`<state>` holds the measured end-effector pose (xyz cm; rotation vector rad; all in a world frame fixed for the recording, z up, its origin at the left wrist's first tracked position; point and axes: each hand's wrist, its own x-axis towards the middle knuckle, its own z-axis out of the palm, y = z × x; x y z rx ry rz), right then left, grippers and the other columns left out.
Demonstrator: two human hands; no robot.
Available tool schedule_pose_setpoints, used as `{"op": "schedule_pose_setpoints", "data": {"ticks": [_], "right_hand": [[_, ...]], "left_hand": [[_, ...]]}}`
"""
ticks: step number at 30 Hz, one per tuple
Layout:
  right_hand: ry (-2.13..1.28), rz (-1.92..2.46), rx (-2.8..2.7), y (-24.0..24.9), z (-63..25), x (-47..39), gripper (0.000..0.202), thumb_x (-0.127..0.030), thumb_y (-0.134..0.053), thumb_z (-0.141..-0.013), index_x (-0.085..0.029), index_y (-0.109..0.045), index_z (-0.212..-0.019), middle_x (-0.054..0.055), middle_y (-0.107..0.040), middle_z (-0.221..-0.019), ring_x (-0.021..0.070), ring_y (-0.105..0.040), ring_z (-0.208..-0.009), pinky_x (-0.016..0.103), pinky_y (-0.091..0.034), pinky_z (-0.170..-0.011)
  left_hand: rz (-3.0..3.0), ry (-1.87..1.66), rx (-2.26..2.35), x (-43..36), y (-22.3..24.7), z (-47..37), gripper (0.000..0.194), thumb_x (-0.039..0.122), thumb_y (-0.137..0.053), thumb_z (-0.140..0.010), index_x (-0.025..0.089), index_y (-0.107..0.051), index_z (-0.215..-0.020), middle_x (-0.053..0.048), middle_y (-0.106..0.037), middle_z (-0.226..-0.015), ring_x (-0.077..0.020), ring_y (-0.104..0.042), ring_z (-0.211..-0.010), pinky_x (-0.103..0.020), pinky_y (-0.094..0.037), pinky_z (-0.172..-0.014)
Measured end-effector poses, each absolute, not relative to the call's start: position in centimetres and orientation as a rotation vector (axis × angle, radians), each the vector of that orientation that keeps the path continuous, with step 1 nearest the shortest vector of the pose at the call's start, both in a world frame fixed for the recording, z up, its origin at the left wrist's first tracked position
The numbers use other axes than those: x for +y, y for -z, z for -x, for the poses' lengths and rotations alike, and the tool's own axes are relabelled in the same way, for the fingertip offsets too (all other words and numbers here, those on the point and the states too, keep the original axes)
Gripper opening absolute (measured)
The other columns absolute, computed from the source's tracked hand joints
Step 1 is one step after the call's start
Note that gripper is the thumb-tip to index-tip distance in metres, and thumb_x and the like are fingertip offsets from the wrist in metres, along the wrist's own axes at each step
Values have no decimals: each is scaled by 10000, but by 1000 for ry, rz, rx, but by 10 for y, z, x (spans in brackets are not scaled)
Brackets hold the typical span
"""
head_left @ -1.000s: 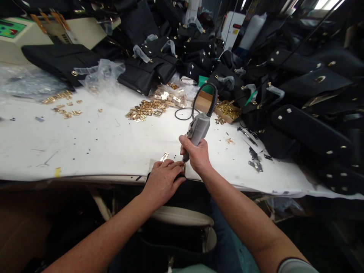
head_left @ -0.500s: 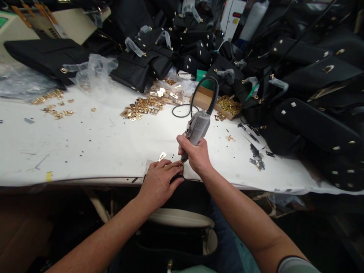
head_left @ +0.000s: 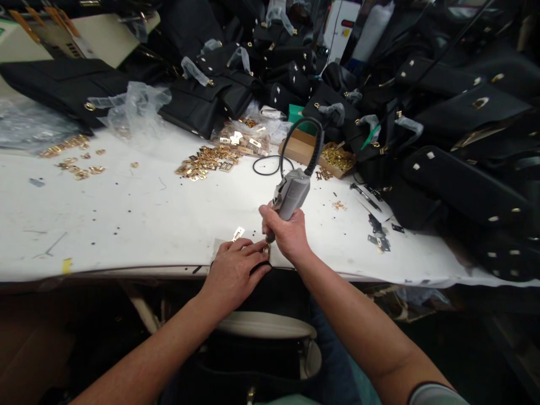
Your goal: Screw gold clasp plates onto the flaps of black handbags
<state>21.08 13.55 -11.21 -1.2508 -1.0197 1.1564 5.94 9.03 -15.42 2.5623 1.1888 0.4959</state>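
My right hand [head_left: 287, 232] is wrapped round a grey electric screwdriver [head_left: 294, 191], tilted with its tip down and its black cable looping from the top. That tip meets a small gold metal fitting [head_left: 266, 250] at the table's front edge. My left hand [head_left: 236, 273] presses down beside the tip, fingers on top and thumb nearer me, gripping the edge of a black handbag [head_left: 276, 289]. The bag hangs from the table edge towards my lap, its pale-trimmed opening facing up. A loose gold plate [head_left: 238, 233] lies just beyond my left fingers. The bag part under my palm is hidden.
Gold plates [head_left: 206, 162] lie heaped mid-table, with gold clasps [head_left: 78, 169] to the left. A cardboard box [head_left: 300, 145] and a tray of small brass pieces [head_left: 337, 159] stand behind the screwdriver. Black bags [head_left: 464, 183] pile along the back and right. Black plates [head_left: 377, 233] lie at right.
The view has shifted slightly, so the table appears a little further left and lower. Both hands keep their holds, and the screwdriver tip remains at the gold fitting.
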Motion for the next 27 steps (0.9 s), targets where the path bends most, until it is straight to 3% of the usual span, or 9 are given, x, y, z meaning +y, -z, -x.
{"op": "schedule_pose_setpoints", "data": {"ticks": [9, 17, 27], "right_hand": [[-1138, 1279, -1074, 112, -206, 134, 319, -410, -691, -770, -194, -543, -588, -43, -509, -476, 97, -467, -435, 228, -434, -464], [-1203, 1105, -1046, 116, -217, 131, 391, -536, -768, -744, -181, -606, -710, -21, -559, -522, 106, -479, -444, 231, -406, -427], [-1019, 1142, -854, 119, -214, 145, 467, -616, -767, -701, -181, -603, -661, -7, -568, -493, 111, -483, -419, 238, -391, -397]], "left_hand": [[-2568, -483, 1181, 91, 153, -59, 167, 325, -668, -914, 306, -734, -1067, 3, -703, -1266, -272, -576, -1129, -471, -427, -900], [-2516, -625, 1198, 85, 158, -59, 198, 313, -670, -919, 292, -724, -1108, -24, -710, -1232, -245, -601, -1119, -451, -422, -944], [-2451, -726, 1216, 83, 157, -62, 109, 279, -708, -893, 264, -760, -987, -14, -764, -1093, -222, -644, -1036, -432, -435, -918]]}}
